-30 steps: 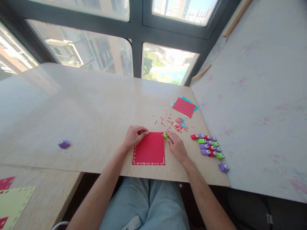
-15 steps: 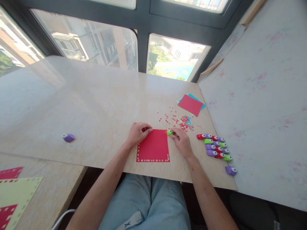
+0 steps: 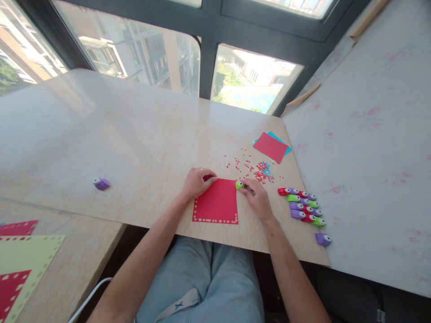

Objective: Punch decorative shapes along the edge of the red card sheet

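Observation:
A red sheet of paper (image 3: 217,202) lies on the table before me, with small shapes punched along its near edge and lower left side. My left hand (image 3: 200,183) grips the sheet at its far left corner, thumb and fingers pinched together. At the far right corner, my right hand (image 3: 256,196) has its fingers closed around a green craft punch (image 3: 239,185). The punch sits against the paper's edge; whether paper is inside its slot cannot be made out.
Red and blue paper bits (image 3: 263,172) are scattered beyond my right hand, near stacked coloured sheets (image 3: 271,147). Rows of craft punches (image 3: 303,207) stand at right, a purple punch (image 3: 323,239) below them. Another purple punch (image 3: 101,183) is at left. Punched sheets (image 3: 37,255) lie lower left.
The view has tilted and shifted slightly. Both hands keep their places at the red sheet's far corners, and the green punch stays at its right edge.

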Demonstrator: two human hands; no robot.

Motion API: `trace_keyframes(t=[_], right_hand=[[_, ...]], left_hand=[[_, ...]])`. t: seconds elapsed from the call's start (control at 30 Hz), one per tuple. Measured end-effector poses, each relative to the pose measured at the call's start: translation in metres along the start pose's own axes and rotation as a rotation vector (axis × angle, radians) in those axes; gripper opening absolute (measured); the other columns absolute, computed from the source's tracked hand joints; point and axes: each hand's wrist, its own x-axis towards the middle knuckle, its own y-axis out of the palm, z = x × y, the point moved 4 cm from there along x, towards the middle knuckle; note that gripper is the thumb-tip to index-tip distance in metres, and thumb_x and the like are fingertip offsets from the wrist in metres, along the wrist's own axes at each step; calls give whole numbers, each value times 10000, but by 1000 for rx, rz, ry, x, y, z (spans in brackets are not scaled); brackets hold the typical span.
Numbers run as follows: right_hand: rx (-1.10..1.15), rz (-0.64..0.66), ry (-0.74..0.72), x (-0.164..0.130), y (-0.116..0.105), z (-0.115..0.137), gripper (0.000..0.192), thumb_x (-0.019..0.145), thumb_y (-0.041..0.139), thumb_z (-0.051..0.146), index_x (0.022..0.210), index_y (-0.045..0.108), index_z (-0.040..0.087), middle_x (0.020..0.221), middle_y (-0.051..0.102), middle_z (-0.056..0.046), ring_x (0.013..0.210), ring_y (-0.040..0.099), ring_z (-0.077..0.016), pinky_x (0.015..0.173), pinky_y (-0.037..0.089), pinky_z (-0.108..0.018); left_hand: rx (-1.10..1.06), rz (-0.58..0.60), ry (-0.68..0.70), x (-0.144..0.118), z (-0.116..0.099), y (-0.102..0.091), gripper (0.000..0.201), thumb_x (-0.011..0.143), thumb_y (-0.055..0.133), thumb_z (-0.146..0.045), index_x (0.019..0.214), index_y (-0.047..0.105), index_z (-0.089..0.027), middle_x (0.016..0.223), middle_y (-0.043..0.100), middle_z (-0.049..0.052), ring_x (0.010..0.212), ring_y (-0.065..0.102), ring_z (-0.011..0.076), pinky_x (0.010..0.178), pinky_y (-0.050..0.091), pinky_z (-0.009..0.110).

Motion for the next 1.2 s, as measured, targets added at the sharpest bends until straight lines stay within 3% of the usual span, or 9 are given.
trace_keyframes(t=[0.93,1.2], right_hand=[[-65,-44,-1,5,-1,2,269,921,539,313,1122,703,242,1127,700,-91,1079,624,-257,977,482,-470],[-71,-29,-4,3,-1,2,286,930,529,347,1146,697,265,1148,699,-82,1110,612,-264,998,462,-492]], left_hand=[[-117,9,8,1,3,0,140,860,637,-263,827,762,-210,819,753,35,718,639,162,703,473,280],[-188,1,-19,2,7,2,174,865,622,-307,832,761,-208,845,757,45,768,660,172,750,496,292]])
